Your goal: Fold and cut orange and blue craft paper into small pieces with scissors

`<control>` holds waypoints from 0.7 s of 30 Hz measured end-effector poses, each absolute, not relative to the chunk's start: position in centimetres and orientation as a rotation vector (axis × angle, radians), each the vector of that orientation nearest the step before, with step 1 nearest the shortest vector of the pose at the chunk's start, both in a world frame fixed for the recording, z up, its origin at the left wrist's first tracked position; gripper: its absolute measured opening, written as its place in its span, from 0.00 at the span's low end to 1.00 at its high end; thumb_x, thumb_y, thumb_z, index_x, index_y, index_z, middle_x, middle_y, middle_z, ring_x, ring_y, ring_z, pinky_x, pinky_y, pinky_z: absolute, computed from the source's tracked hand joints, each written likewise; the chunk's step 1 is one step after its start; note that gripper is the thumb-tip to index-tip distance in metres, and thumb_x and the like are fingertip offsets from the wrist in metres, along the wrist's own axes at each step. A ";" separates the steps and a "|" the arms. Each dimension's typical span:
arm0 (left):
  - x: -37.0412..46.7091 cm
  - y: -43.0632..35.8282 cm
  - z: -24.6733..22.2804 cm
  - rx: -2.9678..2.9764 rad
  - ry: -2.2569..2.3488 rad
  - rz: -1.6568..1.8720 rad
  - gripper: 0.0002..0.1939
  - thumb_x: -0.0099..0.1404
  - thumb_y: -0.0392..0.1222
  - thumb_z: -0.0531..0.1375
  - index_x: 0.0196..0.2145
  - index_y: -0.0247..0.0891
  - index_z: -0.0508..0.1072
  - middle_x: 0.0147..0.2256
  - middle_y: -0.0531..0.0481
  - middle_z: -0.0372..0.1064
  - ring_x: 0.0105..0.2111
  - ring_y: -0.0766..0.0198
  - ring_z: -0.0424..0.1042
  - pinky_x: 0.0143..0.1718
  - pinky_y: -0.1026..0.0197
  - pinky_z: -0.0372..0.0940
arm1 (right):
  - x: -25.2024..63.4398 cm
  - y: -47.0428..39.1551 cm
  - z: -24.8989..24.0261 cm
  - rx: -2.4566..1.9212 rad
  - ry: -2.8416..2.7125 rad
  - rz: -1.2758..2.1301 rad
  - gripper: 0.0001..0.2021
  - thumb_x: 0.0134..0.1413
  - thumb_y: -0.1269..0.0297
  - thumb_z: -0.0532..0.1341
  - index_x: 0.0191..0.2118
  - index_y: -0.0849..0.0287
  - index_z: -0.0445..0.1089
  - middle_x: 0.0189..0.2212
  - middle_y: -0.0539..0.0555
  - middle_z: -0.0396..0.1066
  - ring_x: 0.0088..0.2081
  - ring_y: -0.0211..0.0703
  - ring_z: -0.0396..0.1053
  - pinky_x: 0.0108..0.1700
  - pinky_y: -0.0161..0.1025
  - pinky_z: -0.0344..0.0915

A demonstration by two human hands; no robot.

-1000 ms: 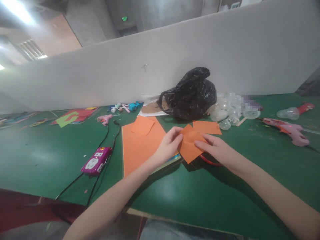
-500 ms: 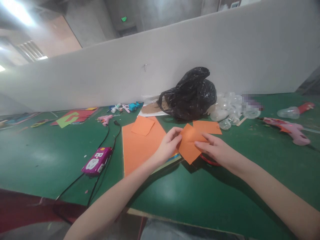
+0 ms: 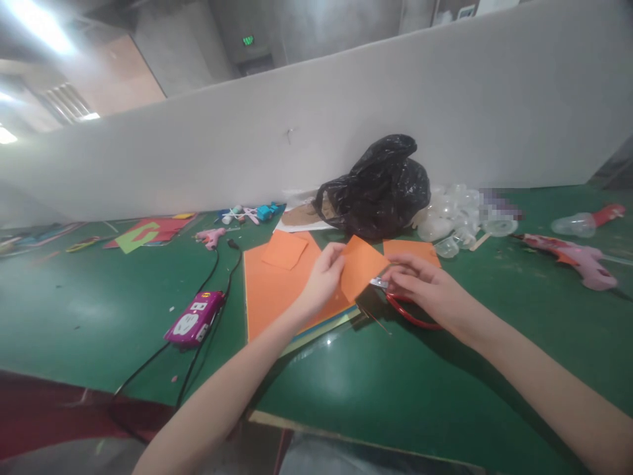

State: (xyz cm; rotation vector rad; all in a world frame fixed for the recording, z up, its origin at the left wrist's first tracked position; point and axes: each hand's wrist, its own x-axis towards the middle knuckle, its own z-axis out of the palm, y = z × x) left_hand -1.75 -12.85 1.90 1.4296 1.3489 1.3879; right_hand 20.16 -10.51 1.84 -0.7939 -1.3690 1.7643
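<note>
An orange paper piece [image 3: 363,267] is pinched in my left hand [image 3: 324,280], tilted above the table. My right hand [image 3: 420,284] has its fingers closed at the right corner of that same paper. Scissors with red handles [image 3: 410,315] lie just under my right hand, a bit of metal blade showing by the fingertips. To the left, a large orange sheet [image 3: 271,297] rests on a stack of coloured paper, with a small orange piece [image 3: 284,251] on top. Another orange piece [image 3: 410,251] lies on the table behind my right hand.
A black plastic bag [image 3: 380,191] stands against the grey partition, beside clear plastic cups [image 3: 450,218]. Pink glue guns lie at right [image 3: 576,257] and left [image 3: 211,237]. A purple power box [image 3: 195,320] with black cables sits on the green table [image 3: 346,382].
The held orange paper has turned and moved slightly left and up with my left hand. The scissors' red handles and blade now show more below my right hand.
</note>
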 end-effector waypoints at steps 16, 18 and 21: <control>-16.9 -10.7 0.8 1.637 2.786 0.877 0.19 0.65 0.35 0.50 0.52 0.30 0.68 0.46 0.31 0.72 0.47 0.42 0.70 0.50 0.46 0.62 | 19.7 -11.7 3.5 -0.960 -1.722 1.538 0.22 0.49 0.42 0.68 0.43 0.53 0.75 0.37 0.54 0.78 0.39 0.47 0.74 0.47 0.45 0.70; -16.8 -10.5 0.0 1.674 2.849 0.754 0.21 0.64 0.36 0.51 0.53 0.29 0.67 0.49 0.30 0.69 0.51 0.39 0.67 0.53 0.44 0.59 | 19.6 -11.6 3.5 -0.977 -1.737 1.523 0.22 0.49 0.42 0.67 0.43 0.53 0.75 0.37 0.54 0.78 0.40 0.47 0.75 0.47 0.45 0.71; -16.5 -10.5 -0.3 1.719 2.919 0.621 0.21 0.66 0.38 0.50 0.55 0.32 0.67 0.52 0.32 0.67 0.53 0.39 0.65 0.54 0.44 0.58 | 19.8 -11.2 3.4 -1.023 -1.783 1.476 0.21 0.50 0.44 0.65 0.44 0.54 0.73 0.38 0.55 0.78 0.41 0.49 0.76 0.48 0.46 0.71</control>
